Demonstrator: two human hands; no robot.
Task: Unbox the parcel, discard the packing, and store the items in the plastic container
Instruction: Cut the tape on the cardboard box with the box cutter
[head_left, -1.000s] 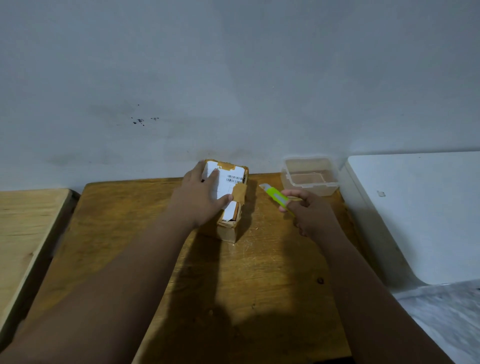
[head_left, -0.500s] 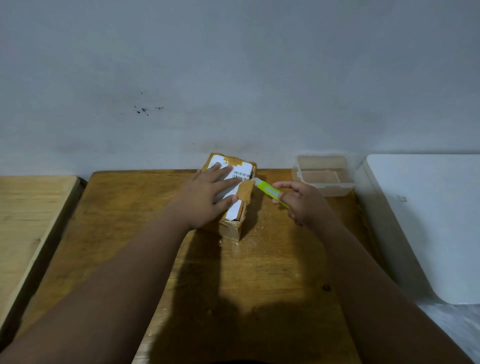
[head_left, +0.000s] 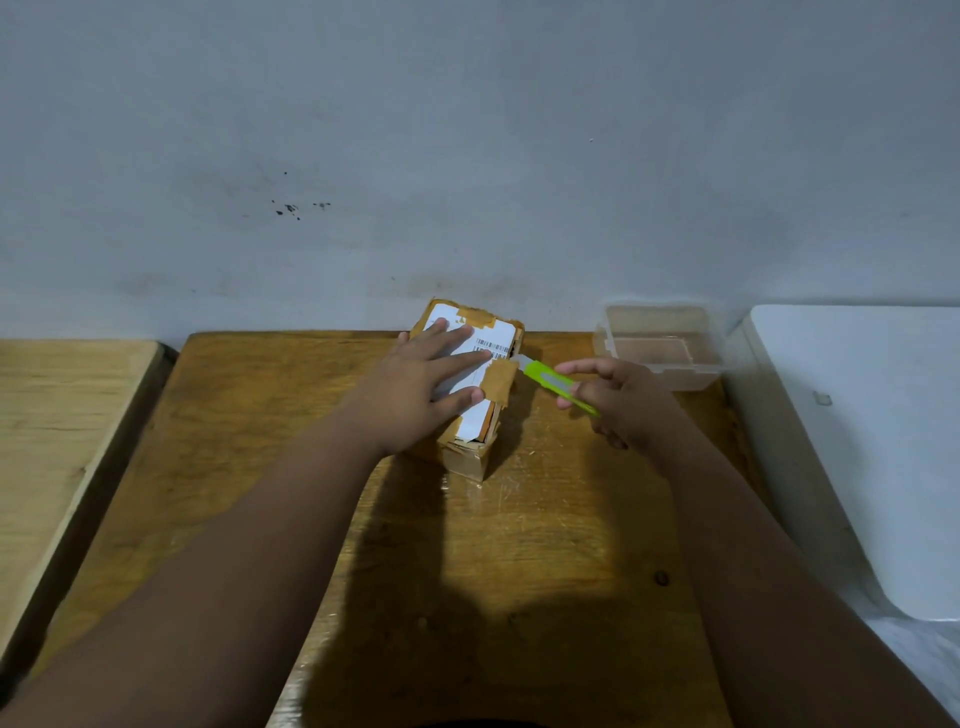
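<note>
Worn wooden table (head_left: 467, 545). Left hand (head_left: 421, 387) lay flat, fingers spread, on taped brown cardboard parcel (head_left: 470, 395), as before. Right hand (head_left: 621, 400) gripped lime-green utility knife (head_left: 558, 387); tip had advanced to parcel's right edge. Clear plastic container (head_left: 660, 345) beyond, unmoved.

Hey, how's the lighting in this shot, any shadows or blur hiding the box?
Head view: dim, with a dark shadow over the near table; the parcel and green cutter stay readable; the clear container looks soft; straight edges bow slightly from the wide lens.
</note>
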